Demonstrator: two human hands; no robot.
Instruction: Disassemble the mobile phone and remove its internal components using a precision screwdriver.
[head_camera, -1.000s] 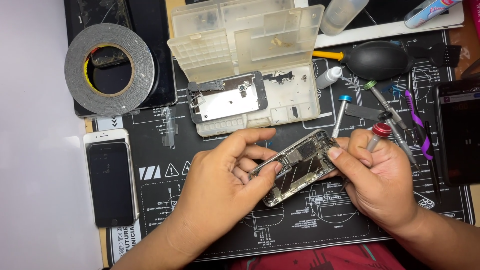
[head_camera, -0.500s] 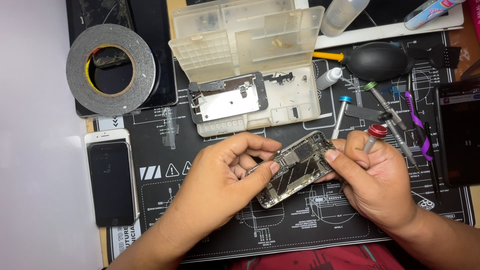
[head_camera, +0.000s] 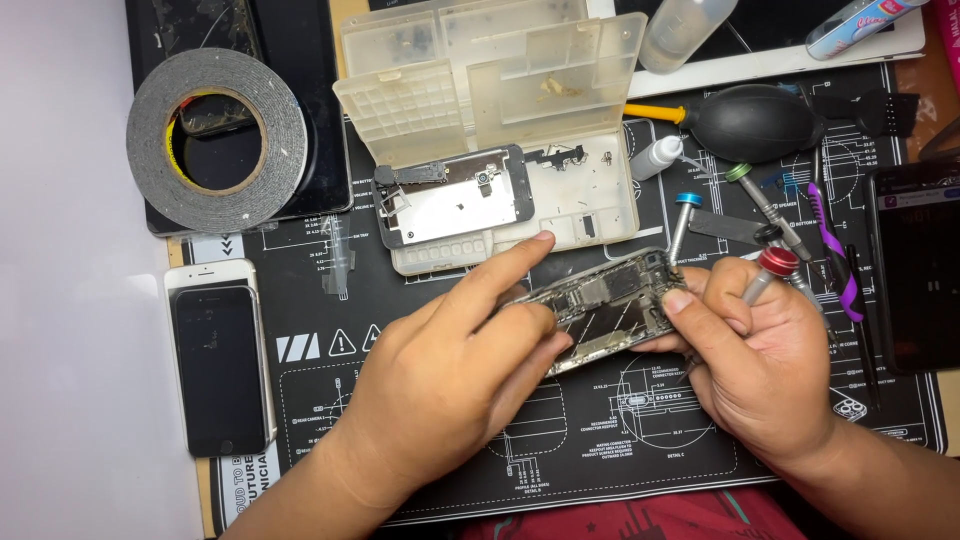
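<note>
Head view: left hand (head_camera: 450, 370) and right hand (head_camera: 765, 360) fingers clamp the opened phone (head_camera: 610, 305) by its edges above the mat (head_camera: 600, 440).

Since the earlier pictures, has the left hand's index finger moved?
Yes. The left hand has stretched its index finger out up and rightward, toward the clear parts box; earlier it curled by the opened phone.

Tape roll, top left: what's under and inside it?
The tape roll lies on a dark tablet with cracked glass. Through its core shows a yellowish patch; what it is can't be told.
</note>
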